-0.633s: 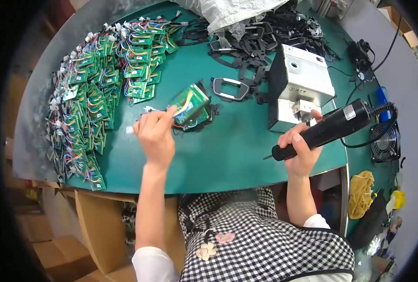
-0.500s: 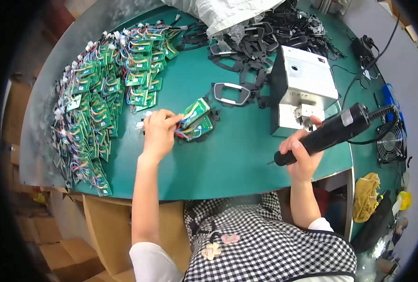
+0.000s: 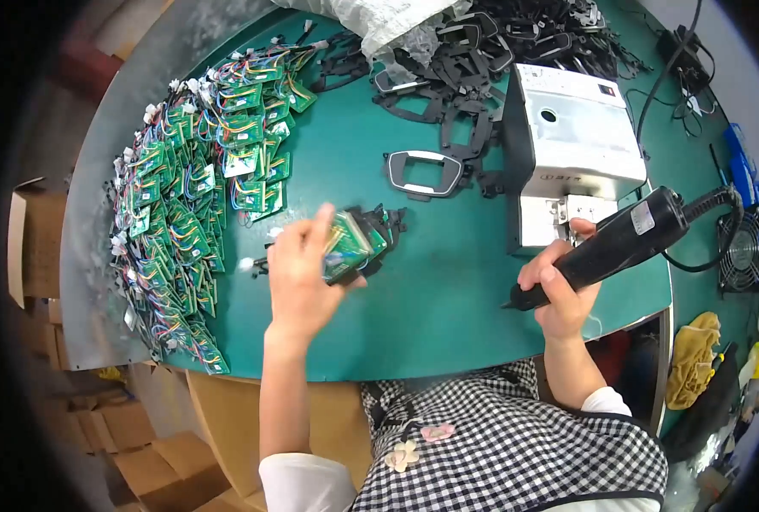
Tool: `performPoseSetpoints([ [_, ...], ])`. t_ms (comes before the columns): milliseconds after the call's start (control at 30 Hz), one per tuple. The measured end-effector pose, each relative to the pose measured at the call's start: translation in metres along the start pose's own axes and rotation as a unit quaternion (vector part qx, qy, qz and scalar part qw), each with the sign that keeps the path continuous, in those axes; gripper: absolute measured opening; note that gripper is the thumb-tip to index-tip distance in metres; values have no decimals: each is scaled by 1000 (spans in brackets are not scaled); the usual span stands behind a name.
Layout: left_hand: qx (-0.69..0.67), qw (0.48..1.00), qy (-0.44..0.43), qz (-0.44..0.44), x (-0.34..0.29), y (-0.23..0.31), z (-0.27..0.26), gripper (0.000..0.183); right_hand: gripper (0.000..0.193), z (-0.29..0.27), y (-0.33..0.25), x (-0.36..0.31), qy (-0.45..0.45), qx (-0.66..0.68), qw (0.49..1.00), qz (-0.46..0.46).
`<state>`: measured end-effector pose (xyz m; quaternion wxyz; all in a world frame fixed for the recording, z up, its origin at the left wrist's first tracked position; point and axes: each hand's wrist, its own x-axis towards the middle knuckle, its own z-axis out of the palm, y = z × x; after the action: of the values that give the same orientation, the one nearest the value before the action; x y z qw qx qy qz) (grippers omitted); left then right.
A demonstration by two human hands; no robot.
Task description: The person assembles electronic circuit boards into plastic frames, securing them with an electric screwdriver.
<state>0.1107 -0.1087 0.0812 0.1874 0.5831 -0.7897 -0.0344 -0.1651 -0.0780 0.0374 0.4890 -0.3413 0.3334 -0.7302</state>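
My left hand (image 3: 301, 277) is closed around a green circuit board (image 3: 347, 246) with coloured wires, thumb and fingers at its edges. Dark plastic shows under and behind the board, partly hidden by it and by my hand. White connector ends stick out on the left of my wrist. In my right hand (image 3: 565, 294) I grip a black electric screwdriver (image 3: 610, 247), its thin tip pointing down and left above the table. A silver box-shaped machine (image 3: 578, 128) stands just beyond my right hand.
Rows of wired circuit boards (image 3: 179, 205) cover the table's left side. A black frame with a light rim (image 3: 424, 174) lies near a heap of black plastic frames (image 3: 473, 77) and a crumpled plastic bag (image 3: 388, 21). A fan (image 3: 743, 249) and a tan cloth (image 3: 693, 363) lie at right.
My left hand has moved from the board's wires onto the board itself, which now looks tilted and slightly lifted. The whole view has shifted; my right hand keeps its grip on the screwdriver.
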Motion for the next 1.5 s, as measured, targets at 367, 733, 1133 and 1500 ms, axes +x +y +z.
performPoseSetpoints([
  [367, 50, 994, -94, 34, 25, -25, 29, 96, 54, 1, -1, -2, 13, -3, 1000, -26],
  [733, 92, 990, -109, 10, 100, 71, 72, 50, 58, -3, -4, -9, 19, 11, 1000, 5],
  [1133, -591, 768, -37, -243, -7, 53, -2, 22, 56, -2, -4, -3, 0, 5, 999, -37],
  [1500, 104, 983, 106, -107, 13, -93, -25, 27, 62, 3, -7, -19, -14, -157, 981, -114],
])
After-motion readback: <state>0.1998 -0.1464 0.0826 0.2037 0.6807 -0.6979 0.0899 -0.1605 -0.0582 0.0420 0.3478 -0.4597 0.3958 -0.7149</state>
